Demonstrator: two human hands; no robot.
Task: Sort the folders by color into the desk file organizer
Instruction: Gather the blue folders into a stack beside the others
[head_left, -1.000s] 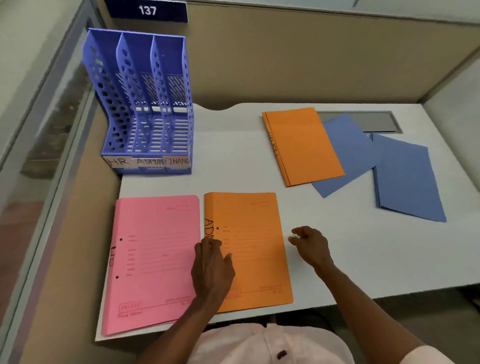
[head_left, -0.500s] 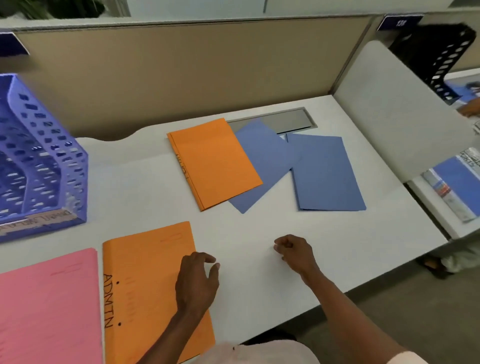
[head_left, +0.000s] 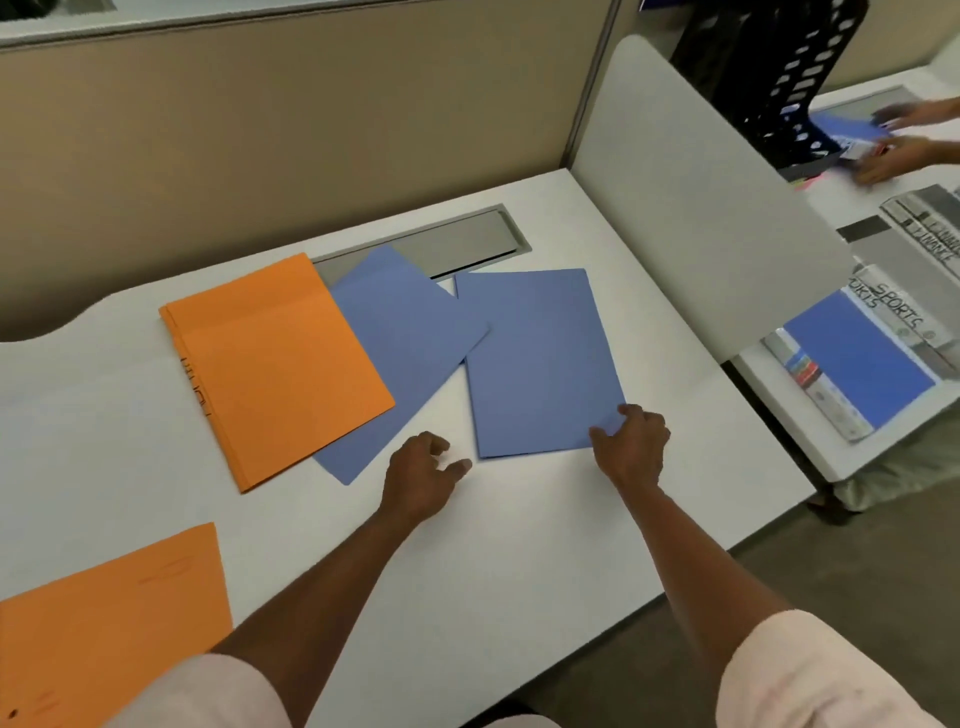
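Beige partition (head_left: 291, 130), grey cable tray (head_left: 457, 244) in the white desk (head_left: 493, 571) — newspapers (head_left: 914, 312), black organizer (head_left: 789, 78) beyond the divider (head_left: 691, 208).

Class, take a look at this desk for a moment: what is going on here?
A person is sorting folders on a white desk. The right hand pinches the near corner of the right blue folder; the left hand hovers open just beside it. Another blue folder lies partly under an orange folder, and a second orange one sits nearer. The organizer is out of view.
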